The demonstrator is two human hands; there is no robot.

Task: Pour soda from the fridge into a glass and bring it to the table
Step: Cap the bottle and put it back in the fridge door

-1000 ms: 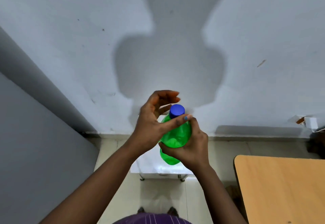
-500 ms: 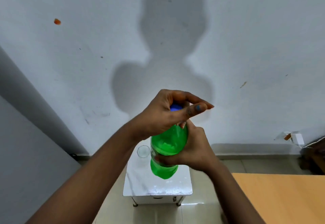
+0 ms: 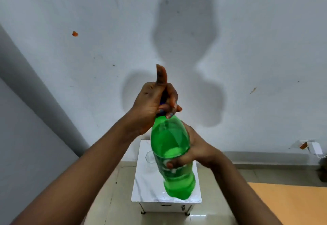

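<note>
- Holding green soda bottle (image 3: 172, 155) upright in mid-air, above the small white worktop (image 3: 150, 185).
- Right hand (image 3: 196, 149) wrapping the bottle's middle, fingers closed round it.
- Left hand (image 3: 154, 101) gripping the blue cap (image 3: 161, 103), fingers curled shut, thumb sticking up.
- Judging bottle part full: fairly heavy, thin plastic wall yielding, possibly slippery; gripping at mid-body and cap seeming best.
- Clear glass (image 3: 150, 156) standing on the worktop behind the bottle, fragile, partly hidden.
- Orange table (image 3: 290, 203) lying at lower right, well apart.

Green bottle (image 3: 172, 147) w/ blue cap (image 3: 161, 103); white-marbled stand (image 3: 150, 185); orange-tan table (image 3: 292, 205).
</note>
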